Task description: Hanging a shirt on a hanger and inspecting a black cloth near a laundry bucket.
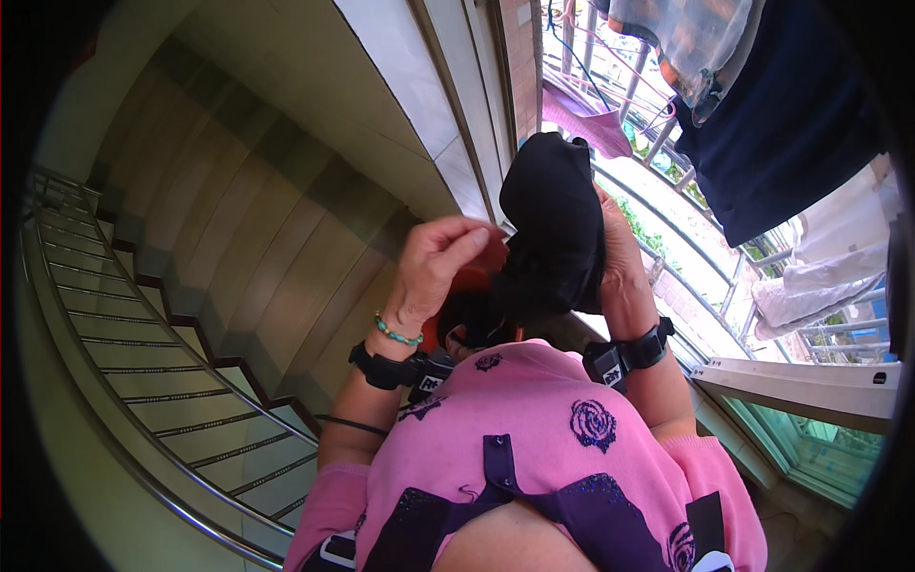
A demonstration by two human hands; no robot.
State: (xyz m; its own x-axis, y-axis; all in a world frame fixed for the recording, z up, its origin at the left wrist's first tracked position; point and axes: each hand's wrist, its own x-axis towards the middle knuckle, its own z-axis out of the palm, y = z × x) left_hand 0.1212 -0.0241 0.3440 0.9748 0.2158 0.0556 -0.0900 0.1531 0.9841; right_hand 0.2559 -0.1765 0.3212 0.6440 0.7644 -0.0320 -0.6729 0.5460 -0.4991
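A black cloth garment (550,214) hangs bunched before me at the window. My right hand (620,236) grips its right side, fingers partly hidden behind the cloth. My left hand (447,264) is raised just left of the garment, fingers curled and slightly blurred; whether it pinches anything is not clear. Below the garment, partly hidden, an orange-red container (457,304) has dark cloth in it. A pink sock (590,121) hangs just beyond the garment.
Window bars (668,264) bend along the right. A dark blue garment (779,136), a sheer patterned cloth (697,53) and pale laundry (822,286) hang there. A window sash (800,386) stands at lower right. Stairs (250,214) and a metal railing (154,343) lie left.
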